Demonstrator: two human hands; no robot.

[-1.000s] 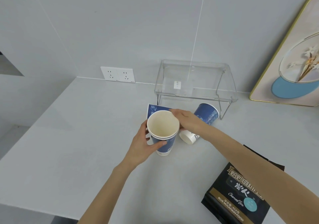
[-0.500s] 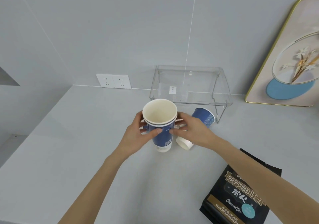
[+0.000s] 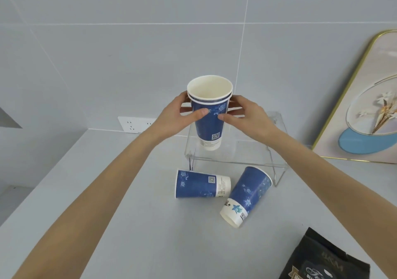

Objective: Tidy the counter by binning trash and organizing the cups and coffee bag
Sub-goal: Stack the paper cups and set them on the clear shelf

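Head view, your hands: your left hand [image 3: 179,115] and right hand [image 3: 245,115] both close around the stacked cups [image 3: 209,111], thumbs on the near side; the other fingers wrap behind and are mostly hidden.
Grip, left: curled snug on the stack's left side.
Grip, right: curled snug on its right side.
Stacked cups: two blue paper cups nested, upright, mouth open, held over the clear acrylic shelf [image 3: 236,156]; you cannot tell whether the base touches the shelf top.
Lying cup, left: a blue cup [image 3: 202,186] on its side on the worktop [image 3: 129,225], just before the shelf.
Lying cup, right: another blue cup [image 3: 247,195] tipped over, its mouth toward the shelf, just beside the first; contact is unclear.
Coffee bag: the black coffee bag [image 3: 322,259] lies at the lower right, cut off by the frame, its print hard to read.
Wall: the socket [image 3: 135,124] is partly covered by your left arm; the gold-framed picture [image 3: 365,111] is cropped at the right.
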